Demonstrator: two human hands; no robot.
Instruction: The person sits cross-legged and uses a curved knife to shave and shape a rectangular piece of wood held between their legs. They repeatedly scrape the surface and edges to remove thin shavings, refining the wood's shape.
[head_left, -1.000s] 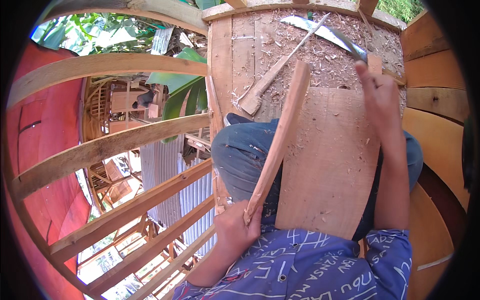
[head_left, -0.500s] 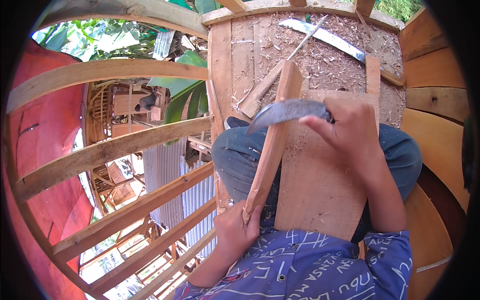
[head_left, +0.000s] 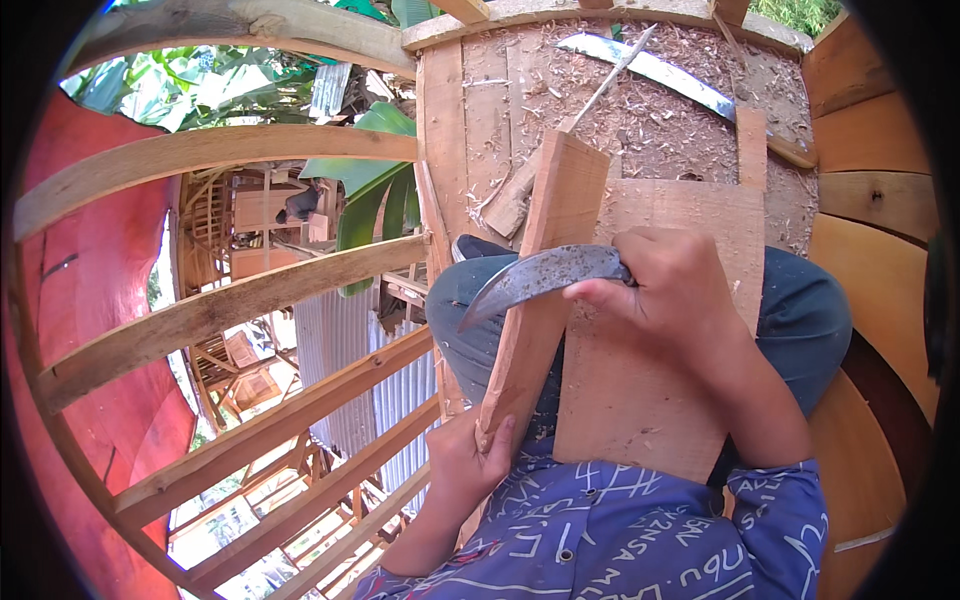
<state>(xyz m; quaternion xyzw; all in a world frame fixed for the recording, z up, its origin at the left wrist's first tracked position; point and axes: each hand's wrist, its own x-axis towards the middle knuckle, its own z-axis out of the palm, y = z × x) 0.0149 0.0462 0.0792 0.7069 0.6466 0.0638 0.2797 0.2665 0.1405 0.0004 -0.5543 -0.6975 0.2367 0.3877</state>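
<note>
My left hand (head_left: 466, 456) is closed round the near end of a wooden plank (head_left: 550, 250) that tilts up and away over my left thigh. In my right hand (head_left: 680, 283) is a curved knife (head_left: 545, 280) with a dark, spotted blade. The blade lies across the plank near its middle, its hooked tip pointing left and reaching past the plank's left edge. The knife's handle is hidden inside my fist. A wide flat board (head_left: 650, 370) rests over my lap, beneath my right forearm.
Wood shavings litter the plank floor (head_left: 485, 130) ahead. A long machete-like blade (head_left: 660, 75) and a pointed tool with a wooden handle (head_left: 515, 200) lie there. A slatted railing (head_left: 230, 290) runs along my left; a wooden wall (head_left: 870, 260) stands right.
The knife has slid down along the plank, nearer my body. The plank has turned, showing more of its broad face. My left hand keeps its grip on the near end.
</note>
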